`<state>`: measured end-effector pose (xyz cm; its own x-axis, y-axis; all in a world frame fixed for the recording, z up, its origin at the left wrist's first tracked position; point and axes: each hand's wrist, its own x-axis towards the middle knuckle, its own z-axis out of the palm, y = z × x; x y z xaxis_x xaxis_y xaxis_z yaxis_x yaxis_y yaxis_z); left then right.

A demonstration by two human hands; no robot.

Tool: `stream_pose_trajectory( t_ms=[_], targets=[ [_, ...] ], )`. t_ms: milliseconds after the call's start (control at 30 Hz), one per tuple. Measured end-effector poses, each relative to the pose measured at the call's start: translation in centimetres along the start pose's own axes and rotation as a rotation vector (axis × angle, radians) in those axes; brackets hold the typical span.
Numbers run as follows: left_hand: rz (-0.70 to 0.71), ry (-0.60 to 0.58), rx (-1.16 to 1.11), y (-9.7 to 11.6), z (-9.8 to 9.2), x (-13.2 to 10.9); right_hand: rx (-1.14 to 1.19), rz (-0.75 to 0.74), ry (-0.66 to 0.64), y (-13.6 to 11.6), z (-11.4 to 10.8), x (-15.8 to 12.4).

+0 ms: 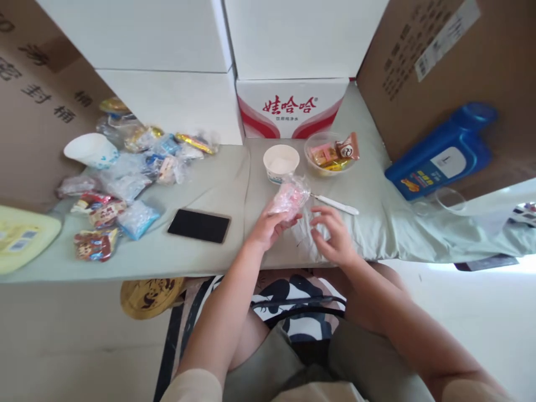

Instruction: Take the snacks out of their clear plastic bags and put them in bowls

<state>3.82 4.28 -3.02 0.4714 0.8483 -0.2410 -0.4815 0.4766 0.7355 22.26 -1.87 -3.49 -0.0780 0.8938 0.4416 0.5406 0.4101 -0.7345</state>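
At your left, many packets (138, 219) lie loose on the cloth (226, 178), untouched, near the phone (200, 226). Your left hand (270, 228) pinches the pink bag (292, 196) between thumb and fingers; the bag extends beyond the fingertips, near the cup (274, 174), and I cannot tell if it is unsealed. Your right hand (335, 240), fingers half spread, holds nothing beside it. Snacks (324, 155) already sit in the bowl (323, 171); I judge the work partly done.

Crinkled glossy plastic packet (293, 192), matt paper cup (273, 177), creased matt cloth (213, 192), glossy blue plastic bottle (441, 153)
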Motion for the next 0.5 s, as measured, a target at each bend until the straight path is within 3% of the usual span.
stream_pose_trajectory(
  t_ms=[67,100,167,233,300,500],
  targets=[
    [-0.084,-0.102,-0.003,0.2,0.1,0.3,0.322,0.294,0.117,1.6,-0.5,0.1],
    [-0.134,-0.157,0.0,0.3,0.2,0.5,0.494,0.398,0.097,2.3,-0.6,0.3],
    [-0.21,-0.233,0.026,0.3,0.5,1.1,0.774,0.474,-0.019,3.2,-0.9,0.9],
    [-0.231,-0.225,0.089,-0.1,1.1,1.9,0.864,0.435,-0.058,3.8,-1.2,1.6],
    [-0.202,-0.136,0.172,-1.0,1.7,2.8,0.736,0.352,-0.001,4.1,-1.6,2.1],
    [0.037,0.163,0.224,-3.6,3.1,4.7,-0.13,0.077,0.002,4.2,-1.0,2.1]
  ],
)
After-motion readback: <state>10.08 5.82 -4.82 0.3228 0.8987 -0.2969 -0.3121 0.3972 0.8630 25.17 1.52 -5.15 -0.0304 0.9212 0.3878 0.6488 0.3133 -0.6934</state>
